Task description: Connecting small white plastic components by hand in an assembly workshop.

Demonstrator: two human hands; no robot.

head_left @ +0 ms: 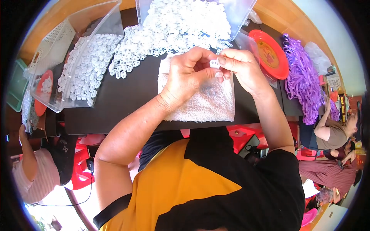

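Over a folded white towel (208, 102), my two hands meet at a small white plastic piece (214, 64) with holes in it. My left hand (189, 71) has its thumb and curled fingers closed on one side of the piece. From the other side, the thumb and fingertips of my right hand (241, 65) pinch it. Part of the piece is hidden by the fingers. Just beyond my hands lies a loose heap of similar white oval pieces (135, 48), spilling from a clear plastic bin (241, 17) tipped toward me.
On the left, another clear bin (52, 98) holds more white pieces. A red plate (282, 65) and a bundle of purple straps (302, 82) lie at the right of the dark table (96, 121). Other people sit at both sides, one with a striped sleeve (25, 167).
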